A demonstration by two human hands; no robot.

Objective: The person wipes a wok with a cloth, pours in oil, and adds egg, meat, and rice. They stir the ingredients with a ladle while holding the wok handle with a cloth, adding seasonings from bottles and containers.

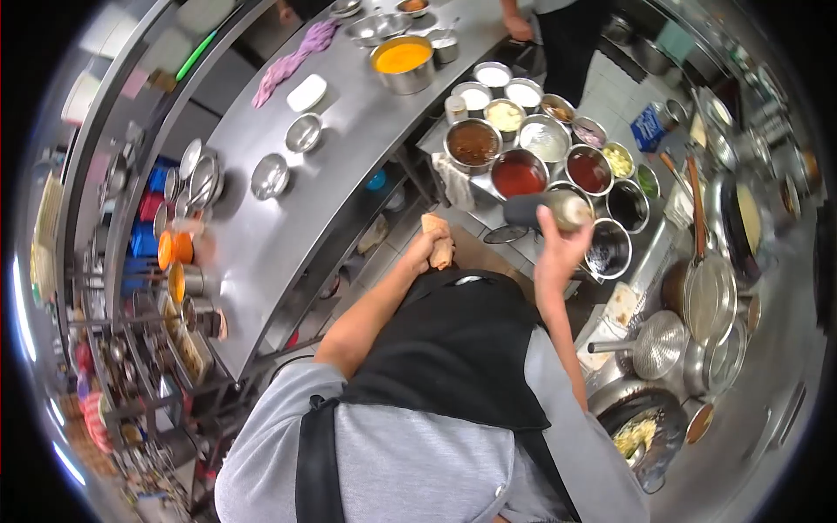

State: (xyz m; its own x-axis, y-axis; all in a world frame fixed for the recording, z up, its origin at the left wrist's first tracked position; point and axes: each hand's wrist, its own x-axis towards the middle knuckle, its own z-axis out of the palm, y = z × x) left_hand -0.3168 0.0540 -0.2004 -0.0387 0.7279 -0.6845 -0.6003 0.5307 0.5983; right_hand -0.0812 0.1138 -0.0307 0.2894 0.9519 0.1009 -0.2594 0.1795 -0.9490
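My left hand (422, 253) is closed around a tan-orange folded bundle (437, 228) in front of my apron; whether it is cloth or food I cannot make out. In my right hand (555, 253) is a bottle (523, 211), dark at one end and pale and see-through at the other, tilted over on its side. It is held above the near edge of a group of metal pots. Close by are a pot of red sauce (520, 177), another dark red one (589, 170), and a pot with dark liquid (627, 206).
A long steel counter (349, 166) runs along the left, bearing metal bowls (270, 176) and a pot of orange liquid (404, 65). At right are a strainer (709, 301), a perforated ladle (660, 343) and a wok (658, 418) with yellow food. Another person's hand (518, 27) shows at the top.
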